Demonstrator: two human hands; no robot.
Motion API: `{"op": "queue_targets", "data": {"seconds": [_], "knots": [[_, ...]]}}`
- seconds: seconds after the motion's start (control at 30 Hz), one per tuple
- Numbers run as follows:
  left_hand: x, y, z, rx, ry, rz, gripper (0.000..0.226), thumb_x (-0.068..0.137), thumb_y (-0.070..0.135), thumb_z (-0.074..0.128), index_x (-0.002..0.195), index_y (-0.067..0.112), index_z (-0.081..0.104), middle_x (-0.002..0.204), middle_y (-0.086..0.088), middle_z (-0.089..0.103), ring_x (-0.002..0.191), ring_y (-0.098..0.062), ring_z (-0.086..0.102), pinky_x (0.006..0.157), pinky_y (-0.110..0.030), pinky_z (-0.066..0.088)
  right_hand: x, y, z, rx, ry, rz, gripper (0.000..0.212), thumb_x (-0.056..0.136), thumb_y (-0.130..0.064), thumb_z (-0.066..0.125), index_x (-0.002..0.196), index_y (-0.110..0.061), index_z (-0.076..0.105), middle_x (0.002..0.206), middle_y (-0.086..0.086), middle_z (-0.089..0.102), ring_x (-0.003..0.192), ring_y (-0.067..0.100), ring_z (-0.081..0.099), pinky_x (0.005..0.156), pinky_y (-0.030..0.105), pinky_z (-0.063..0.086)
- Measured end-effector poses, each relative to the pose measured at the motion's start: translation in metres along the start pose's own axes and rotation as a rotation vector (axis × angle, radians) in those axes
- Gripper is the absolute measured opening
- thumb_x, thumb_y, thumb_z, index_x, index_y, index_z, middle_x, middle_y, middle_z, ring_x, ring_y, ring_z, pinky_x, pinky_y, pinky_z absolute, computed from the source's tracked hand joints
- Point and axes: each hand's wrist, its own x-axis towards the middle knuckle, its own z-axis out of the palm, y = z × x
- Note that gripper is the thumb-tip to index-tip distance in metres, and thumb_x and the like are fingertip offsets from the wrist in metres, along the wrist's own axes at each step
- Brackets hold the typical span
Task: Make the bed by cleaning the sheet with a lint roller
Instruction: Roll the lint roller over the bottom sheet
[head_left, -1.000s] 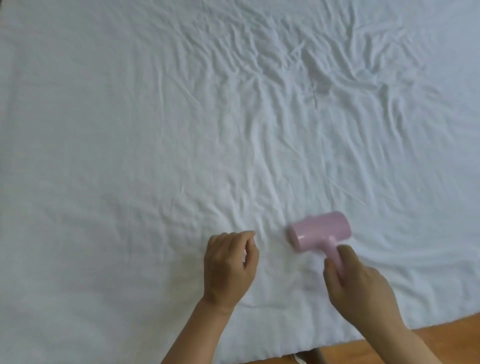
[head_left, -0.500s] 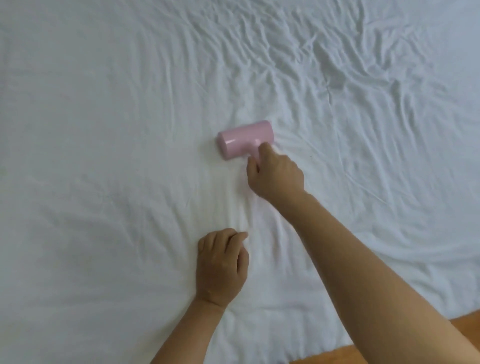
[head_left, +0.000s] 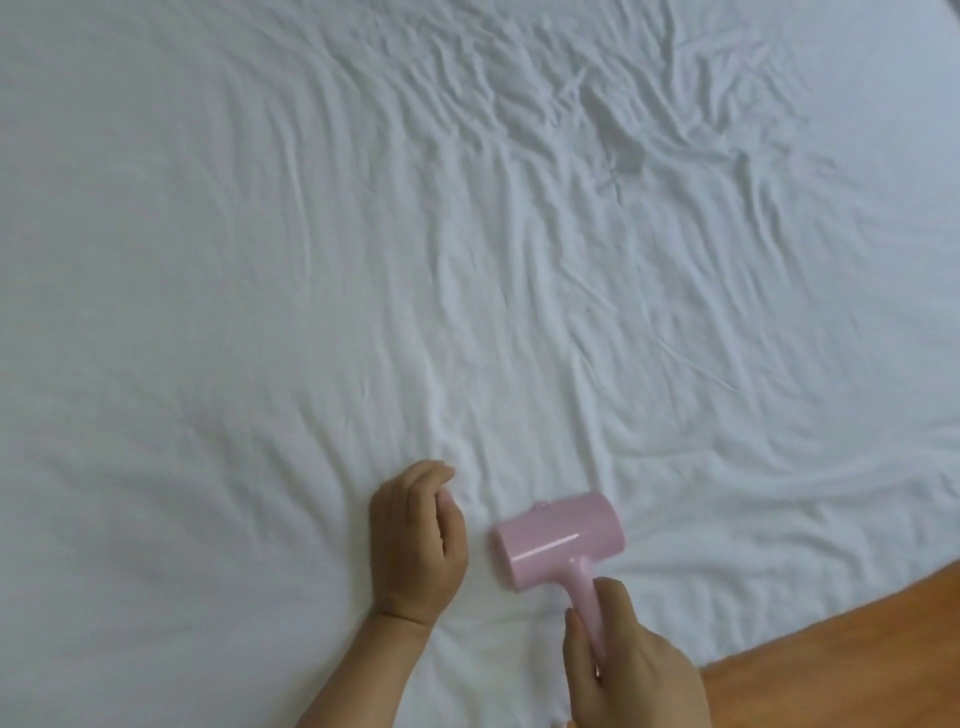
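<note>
Pink lint roller (head_left: 560, 539) lies on the white sheet (head_left: 260, 312) just ahead of the right hand (head_left: 631, 670), whose grip wraps its handle; keep pressure even. Left hand (head_left: 415, 540), beside it, rests loosely curled, steadying cloth.

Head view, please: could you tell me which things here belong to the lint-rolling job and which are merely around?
Job:
- pink plastic lint roller, held by right hand
- wrinkled white bed sheet
- left hand, resting on sheet

Merely around:
- orange-brown wooden floor

Soft even daylight, slight blur
</note>
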Motion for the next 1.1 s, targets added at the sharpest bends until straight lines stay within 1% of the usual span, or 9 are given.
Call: {"op": "queue_targets", "data": {"seconds": [0.1,0.23,0.37,0.47,0.6,0.73,0.93,1.03,1.1], "knots": [[0.001,0.000,-0.001,0.138,-0.085,0.028,0.035,0.098,0.023,0.053,0.126,0.010,0.070,0.136,-0.007,0.065,0.110,-0.033,0.064,0.094,-0.044,0.048,0.033,-0.014,-0.015,0.094,0.116,-0.037,0.020,0.088,-0.047,0.047,0.102,-0.032,0.050,0.049,-0.005,0.052,0.042,0.026,0.053,0.039,0.036,0.039],[0.003,0.003,-0.004,0.285,-0.176,0.118,0.046,0.094,0.040,0.056,0.136,0.023,0.067,0.154,0.001,0.052,0.132,-0.027,0.054,0.097,-0.043,0.042,0.122,-0.039,-0.038,0.200,0.234,-0.075,0.022,0.095,-0.042,0.048,0.099,-0.020,0.049,0.062,0.003,0.059,0.060,0.037,0.059,0.055,0.042,0.046],[0.004,0.002,0.000,0.300,-0.150,0.104,0.041,0.094,0.035,0.058,0.131,0.024,0.071,0.150,0.002,0.057,0.134,-0.026,0.055,0.097,-0.044,0.042,0.208,-0.054,-0.048,0.158,0.180,-0.084,0.029,0.099,-0.042,0.046,0.089,-0.015,0.047,0.066,0.005,0.057,0.060,0.031,0.058,0.054,0.037,0.043],[0.004,0.002,0.003,0.268,-0.085,0.098,0.034,0.094,0.028,0.058,0.121,0.020,0.076,0.139,-0.001,0.065,0.129,-0.028,0.059,0.097,-0.045,0.044,0.223,-0.049,-0.047,0.111,0.112,-0.062,0.028,0.098,-0.042,0.045,0.085,-0.017,0.046,0.066,0.004,0.056,0.061,0.030,0.057,0.053,0.035,0.041],[0.005,0.001,0.003,0.201,-0.040,0.080,0.031,0.094,0.018,0.053,0.114,0.016,0.077,0.132,-0.004,0.068,0.127,-0.028,0.060,0.100,-0.043,0.043,0.158,-0.022,-0.031,0.097,0.109,-0.079,0.020,0.098,-0.038,0.047,0.087,-0.023,0.037,0.058,0.002,0.050,0.050,0.027,0.050,0.047,0.032,0.032],[0.004,-0.003,0.006,0.199,-0.008,0.092,0.031,0.091,0.012,0.053,0.111,0.015,0.078,0.130,-0.006,0.069,0.125,-0.030,0.060,0.098,-0.044,0.044,0.060,0.025,-0.011,0.050,0.043,-0.060,0.016,0.097,-0.034,0.051,0.094,-0.024,0.039,0.050,-0.004,0.045,0.040,0.019,0.045,0.039,0.030,0.034],[0.004,-0.001,0.007,0.231,0.011,0.105,0.031,0.091,0.011,0.053,0.110,0.015,0.077,0.130,-0.006,0.068,0.123,-0.032,0.060,0.095,-0.046,0.044,-0.025,0.065,0.001,0.039,-0.048,0.027,0.017,0.093,-0.039,0.052,0.095,-0.029,0.038,0.050,-0.011,0.038,0.043,0.019,0.050,0.039,0.030,0.031],[0.003,0.006,0.009,0.306,-0.019,0.095,0.033,0.092,0.015,0.052,0.116,0.016,0.075,0.135,-0.006,0.066,0.129,-0.032,0.057,0.094,-0.046,0.042,-0.046,0.077,0.008,0.037,-0.037,0.047,0.022,0.093,-0.041,0.053,0.093,-0.032,0.033,0.050,-0.008,0.039,0.047,0.024,0.055,0.041,0.036,0.038],[-0.007,0.015,0.009,0.397,-0.099,0.056,0.039,0.096,0.022,0.049,0.130,0.016,0.067,0.146,-0.007,0.058,0.140,-0.031,0.048,0.100,-0.048,0.038,-0.059,0.085,0.007,0.057,-0.040,0.043,0.022,0.093,-0.045,0.052,0.094,-0.034,0.032,0.054,-0.006,0.046,0.050,0.025,0.057,0.044,0.038,0.041]]}}
